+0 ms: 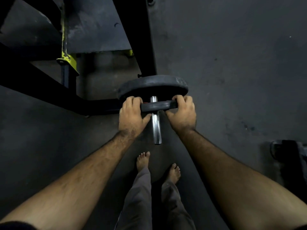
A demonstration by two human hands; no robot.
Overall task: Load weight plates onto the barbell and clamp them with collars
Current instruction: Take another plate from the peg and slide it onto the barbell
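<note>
Both hands are on it now: the left hand [132, 113] and the right hand [181, 112] grip opposite edges of a small plate [157, 106], fingers [132, 101] curled over the rim, thumbs tucked underneath. The plate is already threaded on the bar's steel sleeve [156, 127], partway along, with a gap between it and the big plate [153, 87] seated further in. A good stretch of bare sleeve pokes out toward the person.

By my reckoning this is the slide-home step. The trick is to keep the small plate square to the sleeve, since a tilt will likely make it bind, and to push evenly with both hands until it sits flush against the big one. Fingers curled over the far side could get nipped between the two plates, so they should come out before contact. No collar is in view yet; there looks to be sleeve left for one.

Down below, a dark, scuffed floor [240, 63], bare feet [173, 173] right under the bar end. A black rack frame [137, 39] with chipped yellow brackets [69, 58] stands at the left. The lighting is dim.
</note>
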